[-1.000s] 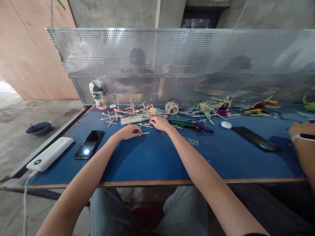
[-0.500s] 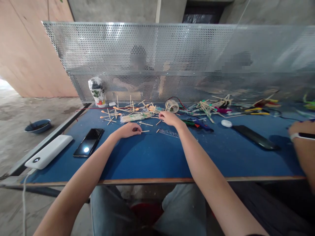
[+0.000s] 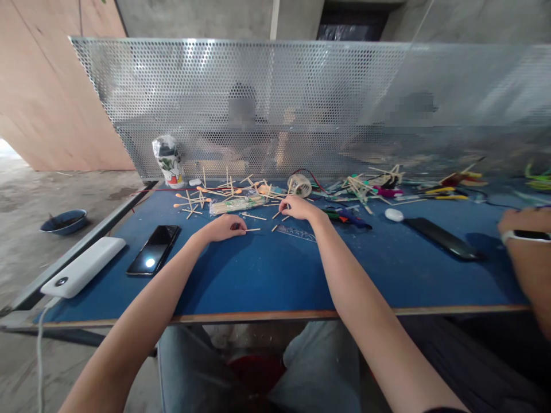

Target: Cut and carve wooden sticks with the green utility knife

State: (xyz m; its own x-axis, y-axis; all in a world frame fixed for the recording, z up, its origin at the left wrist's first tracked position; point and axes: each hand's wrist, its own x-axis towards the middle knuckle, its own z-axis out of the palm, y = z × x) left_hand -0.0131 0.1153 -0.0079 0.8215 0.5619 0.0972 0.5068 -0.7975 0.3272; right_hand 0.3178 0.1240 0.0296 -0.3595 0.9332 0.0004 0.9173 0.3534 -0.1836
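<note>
Left hand (image 3: 226, 228) pinches single stick (image 3: 253, 230), unjoined. Right hand (image 3: 301, 207), fingers narrow, at loose sticks (image 3: 276, 215); cannot tell if gripping. Joined sticks (image 3: 191, 209) at left hand's 10 o'clock; packet (image 3: 238, 205), unused sticks inside, at 1 o'clock on desk (image 3: 258, 275).

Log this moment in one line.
left hand: pinching stick | right hand: at loose sticks, grip unclear | bagged sticks: on blue table

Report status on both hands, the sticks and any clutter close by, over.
Left hand pinching short stick. Right hand at loose sticks, grip unclear. Clear plastic strip close by, partly behind right forearm.
</note>
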